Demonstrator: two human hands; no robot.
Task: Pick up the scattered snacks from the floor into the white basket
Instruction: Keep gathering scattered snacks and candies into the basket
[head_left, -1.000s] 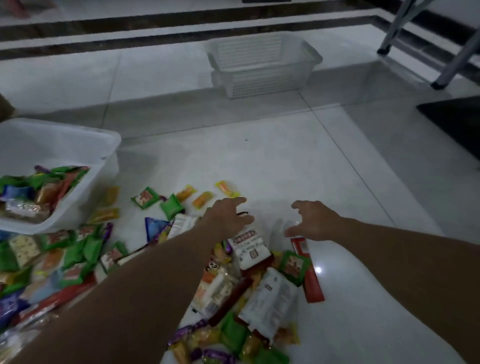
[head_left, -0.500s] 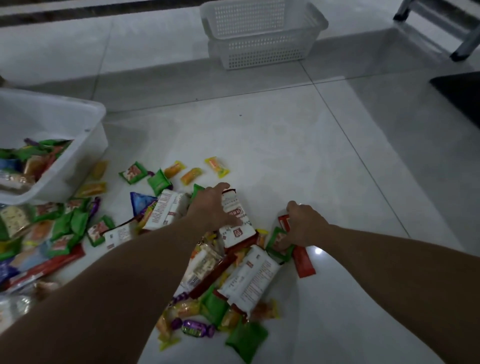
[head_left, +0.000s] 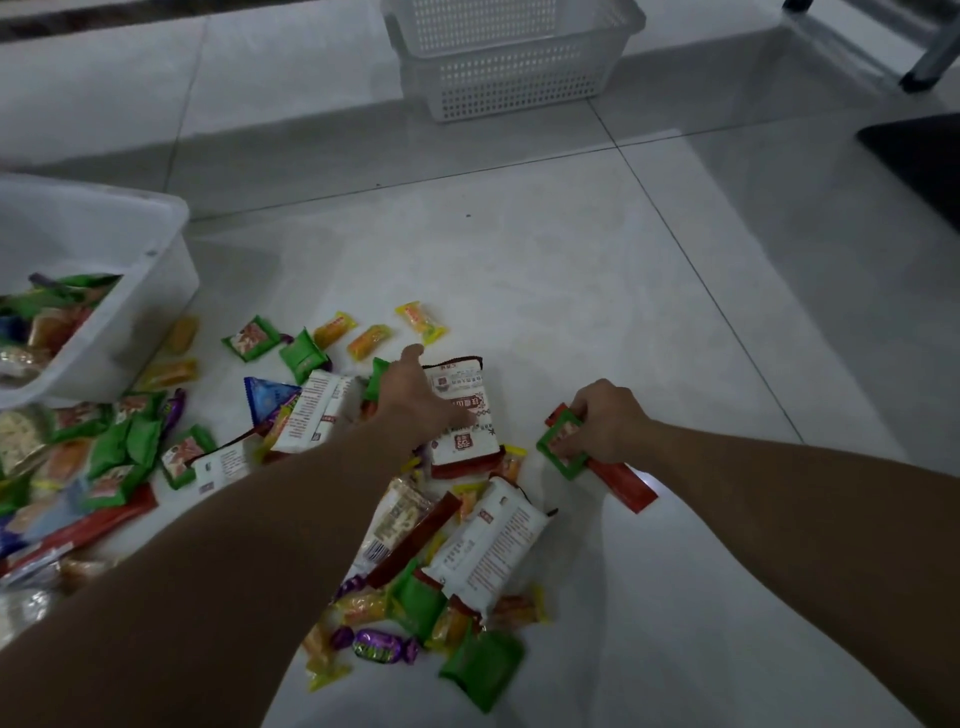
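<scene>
Dim tiled floor (head_left: 571, 260). Early stage: white mesh basket (head_left: 498, 88) at far edge looks empty, white tub (head_left: 150, 322) at left part-filled, most snacks (head_left: 483, 545) scattered. Right hand (head_left: 602, 421) pinches green packet (head_left: 563, 452) over red stick (head_left: 623, 483). Left hand (head_left: 415, 405) on white-red packet (head_left: 462, 441), grip unclear.

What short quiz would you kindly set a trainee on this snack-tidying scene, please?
1. True or false: the right hand grips a green packet lying over a red stick pack.
2. The left hand rests on: A a purple candy; B a white-and-red packet; C an orange candy.
3. Fill in: the solid white tub holding snacks sits at the view's ___ edge.
Key: 1 true; 2 B; 3 left.
</scene>
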